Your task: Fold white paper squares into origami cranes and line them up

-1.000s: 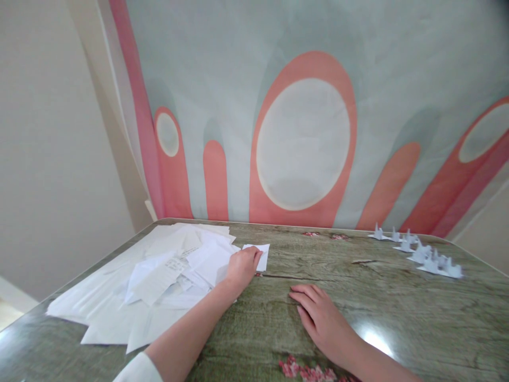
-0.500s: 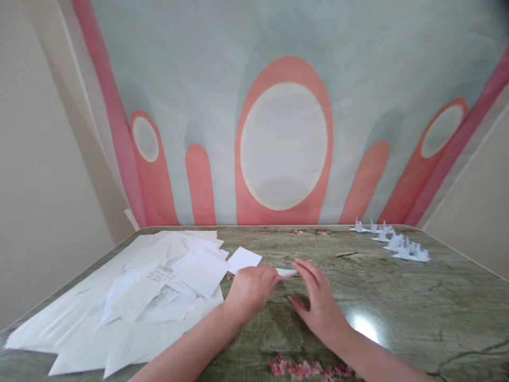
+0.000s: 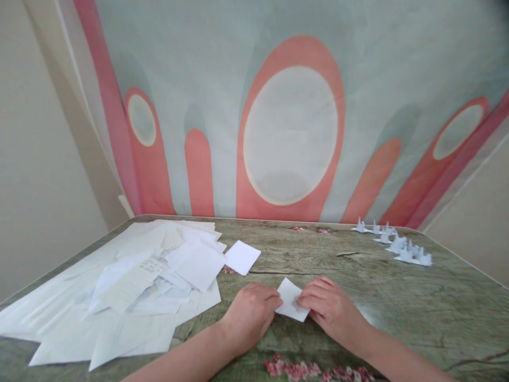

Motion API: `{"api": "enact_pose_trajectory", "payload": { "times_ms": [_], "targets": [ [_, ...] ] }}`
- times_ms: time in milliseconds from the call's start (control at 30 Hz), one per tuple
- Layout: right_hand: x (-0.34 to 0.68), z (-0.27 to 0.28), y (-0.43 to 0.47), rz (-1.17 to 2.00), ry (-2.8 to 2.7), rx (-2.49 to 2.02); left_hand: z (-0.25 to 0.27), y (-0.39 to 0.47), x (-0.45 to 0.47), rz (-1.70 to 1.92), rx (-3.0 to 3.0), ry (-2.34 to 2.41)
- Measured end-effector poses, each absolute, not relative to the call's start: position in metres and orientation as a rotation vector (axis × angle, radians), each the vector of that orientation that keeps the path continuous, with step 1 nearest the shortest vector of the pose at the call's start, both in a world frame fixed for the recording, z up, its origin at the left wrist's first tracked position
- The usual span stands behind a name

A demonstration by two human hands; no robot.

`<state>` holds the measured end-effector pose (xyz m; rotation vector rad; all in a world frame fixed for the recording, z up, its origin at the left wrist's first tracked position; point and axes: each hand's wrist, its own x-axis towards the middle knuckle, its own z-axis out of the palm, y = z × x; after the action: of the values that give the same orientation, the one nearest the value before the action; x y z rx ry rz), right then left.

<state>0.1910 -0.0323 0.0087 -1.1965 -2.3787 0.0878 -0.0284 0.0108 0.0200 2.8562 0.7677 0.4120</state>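
A small folded square of white paper (image 3: 289,300) is held between my two hands, just above or on the table; I cannot tell which. My left hand (image 3: 253,315) grips its left corner, fingers closed with the thumb hidden beneath. On the opposite side, my right hand (image 3: 331,307) pinches the right corner between its fingers and thumb. Another white paper square (image 3: 243,258) lies flat on the table beyond my left hand.
At left, a broad heap of loose white paper (image 3: 139,329) covers the table (image 3: 310,249), some sheets bearing writing. Several small folded white paper figures (image 3: 413,253) stand in a row at the far right. A patterned cloth (image 3: 222,79) hangs behind the table.
The folded paper, seen edge-on before, now shows its flat face and sits closer to me. My right fingers have closed from a spread pose onto its right corner. The view has shifted slightly.
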Motion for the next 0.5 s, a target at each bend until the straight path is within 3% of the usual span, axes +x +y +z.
{"api": "enact_pose_trajectory", "payload": {
  "times_ms": [500],
  "targets": [
    [0.199,0.0,-0.045,0.624,-1.918,-1.353,0.015,0.009,-0.024,0.569,2.536,0.815]
  ]
}}
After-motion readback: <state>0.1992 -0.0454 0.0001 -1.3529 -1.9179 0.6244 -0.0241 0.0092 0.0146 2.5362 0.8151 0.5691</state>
